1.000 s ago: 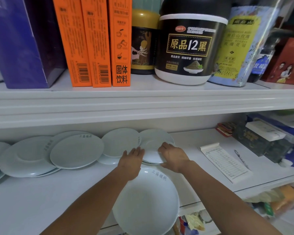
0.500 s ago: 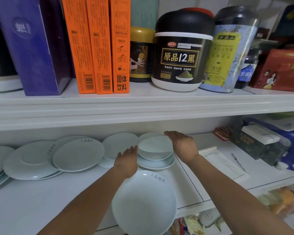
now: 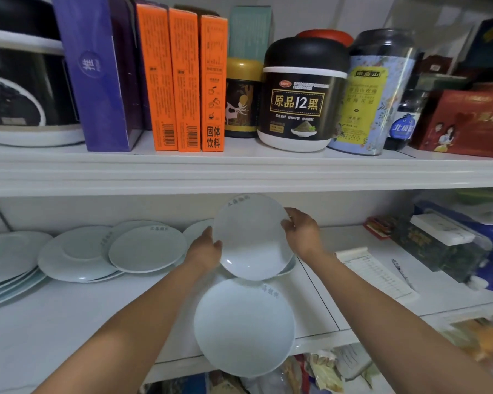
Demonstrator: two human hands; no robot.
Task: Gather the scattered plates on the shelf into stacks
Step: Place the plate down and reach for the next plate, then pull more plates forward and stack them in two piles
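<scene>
The left hand [image 3: 208, 248] and right hand [image 3: 302, 231] grasp the raised plate [image 3: 252, 237] by its edges — a good hold, since it looks hard, slippery and easy to break.

Bare left hand [image 3: 207, 248] and bare right hand [image 3: 303, 233] on bare, unsleeved forearms [image 3: 154, 308]

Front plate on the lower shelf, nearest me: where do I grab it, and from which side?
Take the front plate by its near rim, coming from the front. That rim juts past the shelf edge, so fingers can slip under it with the thumb on top; the rest lies flat. The left hand and right hand both hold the raised plate, so free one first.
</scene>
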